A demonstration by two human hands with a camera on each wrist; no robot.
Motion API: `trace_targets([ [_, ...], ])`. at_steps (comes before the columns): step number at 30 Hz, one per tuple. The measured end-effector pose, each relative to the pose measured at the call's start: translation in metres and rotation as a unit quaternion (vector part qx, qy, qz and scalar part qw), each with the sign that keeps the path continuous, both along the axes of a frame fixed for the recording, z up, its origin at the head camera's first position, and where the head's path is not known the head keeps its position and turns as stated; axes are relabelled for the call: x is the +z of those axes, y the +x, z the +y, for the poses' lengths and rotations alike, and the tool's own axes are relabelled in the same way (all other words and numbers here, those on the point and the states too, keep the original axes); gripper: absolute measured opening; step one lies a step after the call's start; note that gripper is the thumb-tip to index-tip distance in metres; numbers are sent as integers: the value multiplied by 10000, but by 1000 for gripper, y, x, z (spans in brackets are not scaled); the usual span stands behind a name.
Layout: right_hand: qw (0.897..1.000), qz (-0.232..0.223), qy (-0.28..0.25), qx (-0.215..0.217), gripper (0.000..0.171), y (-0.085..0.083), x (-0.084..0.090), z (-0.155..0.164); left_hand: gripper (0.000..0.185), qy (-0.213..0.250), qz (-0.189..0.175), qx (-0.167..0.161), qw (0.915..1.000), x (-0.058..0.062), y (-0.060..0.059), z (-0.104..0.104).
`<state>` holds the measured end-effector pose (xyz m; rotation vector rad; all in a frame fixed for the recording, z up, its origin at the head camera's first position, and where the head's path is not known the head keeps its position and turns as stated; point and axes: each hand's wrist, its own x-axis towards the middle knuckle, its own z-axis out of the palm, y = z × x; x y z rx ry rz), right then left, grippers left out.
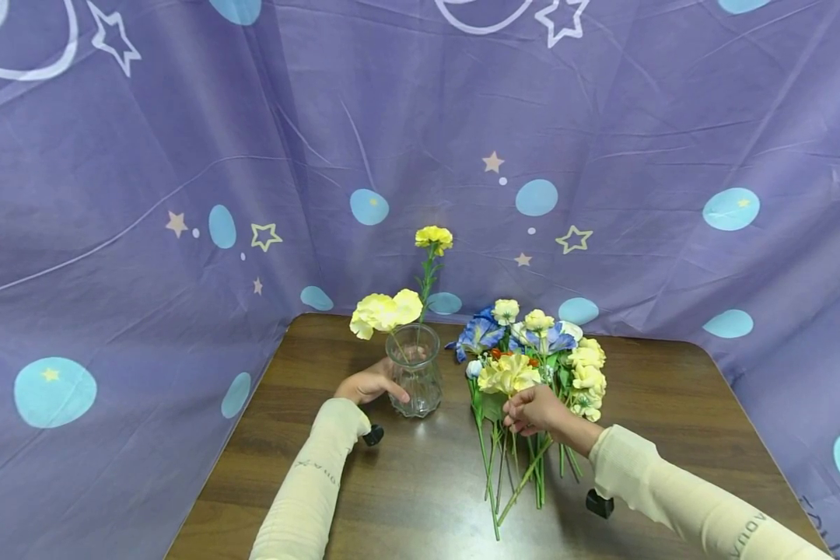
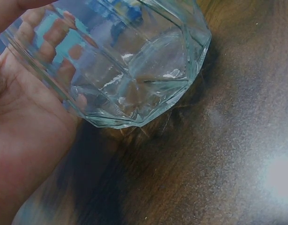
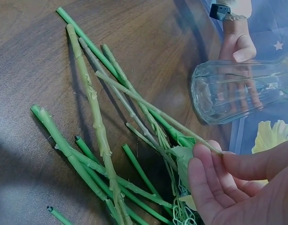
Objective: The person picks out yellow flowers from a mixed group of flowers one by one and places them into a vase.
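My left hand grips the side of a ribbed clear glass vase, thumb in front and fingers wrapped behind it, seen through the glass in the left wrist view. Two flowers stand in the vase: a pale yellow ruffled bloom leaning left over the rim and a taller yellow carnation. To the right, my right hand pinches the thin stem of another pale yellow flower between thumb and fingers. That flower overlaps a pile of artificial flowers in the head view.
The pile holds blue flowers, cream-yellow blooms and small orange ones, with green stems pointing toward the near edge. All of it lies on a brown wooden table. A purple patterned cloth hangs behind and at the sides.
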<state>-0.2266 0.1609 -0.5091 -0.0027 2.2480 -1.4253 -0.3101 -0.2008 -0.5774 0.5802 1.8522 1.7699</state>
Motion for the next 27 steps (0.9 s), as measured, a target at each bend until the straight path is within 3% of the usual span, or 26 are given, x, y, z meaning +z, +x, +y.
trace_targets([
  [27, 9999, 80, -77, 17, 21, -4, 8, -2, 103, 13, -2, -12, 10000, 2, 3, 1],
])
